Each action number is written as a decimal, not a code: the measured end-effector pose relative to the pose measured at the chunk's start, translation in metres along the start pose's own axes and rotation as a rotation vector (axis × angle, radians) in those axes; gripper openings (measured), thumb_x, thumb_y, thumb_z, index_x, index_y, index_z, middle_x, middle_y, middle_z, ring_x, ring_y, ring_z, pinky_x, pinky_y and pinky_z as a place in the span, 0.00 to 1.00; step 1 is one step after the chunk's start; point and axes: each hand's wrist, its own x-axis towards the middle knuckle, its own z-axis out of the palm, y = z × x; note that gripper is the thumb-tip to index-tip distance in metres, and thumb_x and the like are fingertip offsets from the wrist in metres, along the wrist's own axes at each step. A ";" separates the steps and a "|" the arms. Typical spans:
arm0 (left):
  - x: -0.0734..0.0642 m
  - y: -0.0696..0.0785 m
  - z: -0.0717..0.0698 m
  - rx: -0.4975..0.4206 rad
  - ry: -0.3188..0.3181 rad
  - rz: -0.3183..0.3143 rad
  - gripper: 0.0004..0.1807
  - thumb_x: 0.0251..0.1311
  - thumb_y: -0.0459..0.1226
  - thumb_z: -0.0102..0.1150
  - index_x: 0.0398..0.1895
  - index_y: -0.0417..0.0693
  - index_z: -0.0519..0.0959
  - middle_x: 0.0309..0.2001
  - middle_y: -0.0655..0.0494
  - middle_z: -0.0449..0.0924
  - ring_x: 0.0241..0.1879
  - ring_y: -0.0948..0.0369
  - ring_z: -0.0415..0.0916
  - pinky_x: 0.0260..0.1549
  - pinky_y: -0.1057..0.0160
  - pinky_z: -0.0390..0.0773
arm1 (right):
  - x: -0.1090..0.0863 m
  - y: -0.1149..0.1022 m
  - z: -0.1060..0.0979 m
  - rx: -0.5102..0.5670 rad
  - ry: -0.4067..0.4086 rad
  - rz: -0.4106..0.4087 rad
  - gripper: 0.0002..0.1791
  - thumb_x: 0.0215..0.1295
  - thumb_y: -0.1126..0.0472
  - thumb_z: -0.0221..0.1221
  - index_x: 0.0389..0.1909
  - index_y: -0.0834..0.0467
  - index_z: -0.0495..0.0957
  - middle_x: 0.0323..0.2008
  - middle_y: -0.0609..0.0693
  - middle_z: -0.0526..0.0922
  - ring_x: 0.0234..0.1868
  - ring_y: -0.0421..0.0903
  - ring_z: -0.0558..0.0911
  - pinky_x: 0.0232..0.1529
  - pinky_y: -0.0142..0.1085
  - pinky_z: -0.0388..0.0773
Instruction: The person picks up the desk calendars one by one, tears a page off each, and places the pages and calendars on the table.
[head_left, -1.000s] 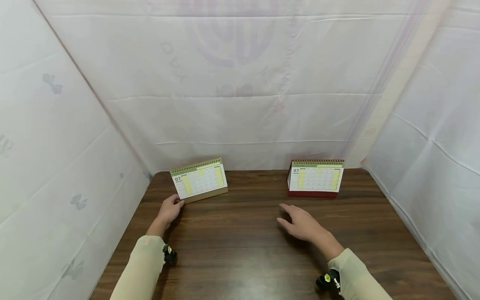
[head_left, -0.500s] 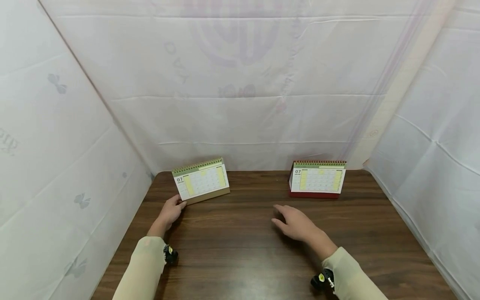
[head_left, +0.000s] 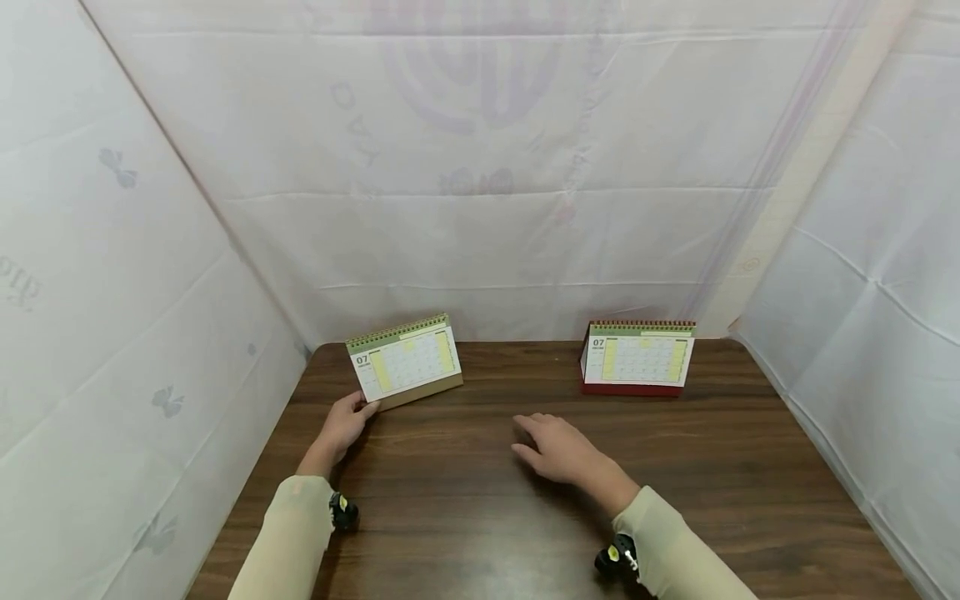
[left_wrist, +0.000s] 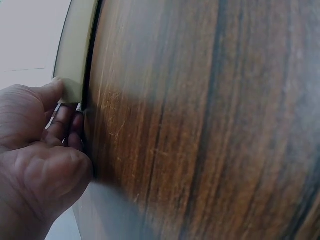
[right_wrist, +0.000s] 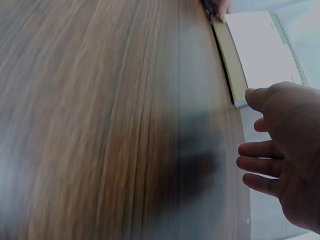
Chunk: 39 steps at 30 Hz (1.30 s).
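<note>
Item 1: desk calendar with tan base (head_left: 408, 362), page marked 07, green header, spiral binding along the top. Location: towards the back of the counter (head_left: 450, 483), on your left, set at a slant with its left end nearer you.

Item 2: your left hand (head_left: 343, 423). Pinching the lower left corner of item 1, thumb on the front of the base, fingers behind it.

Item 3: your right hand (head_left: 564, 450). Fingers extended, thumb apart from them, over the middle of the counter, between the two calendars and nearer you than either.

Item 4: desk calendar with red base (head_left: 637, 358), also marked 07, standing at your back right, facing you squarely.

Item 5: white sheeting (head_left: 480, 250), faintly printed, behind the counter and at both sides.
</note>
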 end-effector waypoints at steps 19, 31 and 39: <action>-0.003 -0.001 0.007 -0.050 0.015 0.044 0.22 0.80 0.37 0.54 0.72 0.38 0.75 0.65 0.36 0.80 0.63 0.48 0.75 0.58 0.58 0.73 | 0.032 -0.040 0.011 0.042 -0.058 -0.060 0.30 0.82 0.44 0.56 0.76 0.55 0.73 0.68 0.55 0.83 0.69 0.51 0.82 0.70 0.49 0.79; -0.004 -0.005 0.011 -0.106 0.042 0.116 0.22 0.80 0.30 0.46 0.72 0.32 0.70 0.70 0.32 0.77 0.66 0.56 0.76 0.52 0.77 0.72 | 0.031 -0.038 0.007 0.059 -0.056 -0.032 0.30 0.82 0.44 0.56 0.75 0.56 0.73 0.68 0.56 0.82 0.69 0.55 0.81 0.71 0.53 0.78; -0.010 0.000 0.015 -0.191 0.076 0.111 0.21 0.78 0.27 0.50 0.70 0.33 0.69 0.70 0.30 0.77 0.55 0.70 0.76 0.47 0.80 0.73 | 0.036 -0.040 0.006 0.059 -0.047 -0.045 0.29 0.82 0.44 0.55 0.75 0.56 0.74 0.69 0.55 0.82 0.71 0.52 0.80 0.73 0.56 0.75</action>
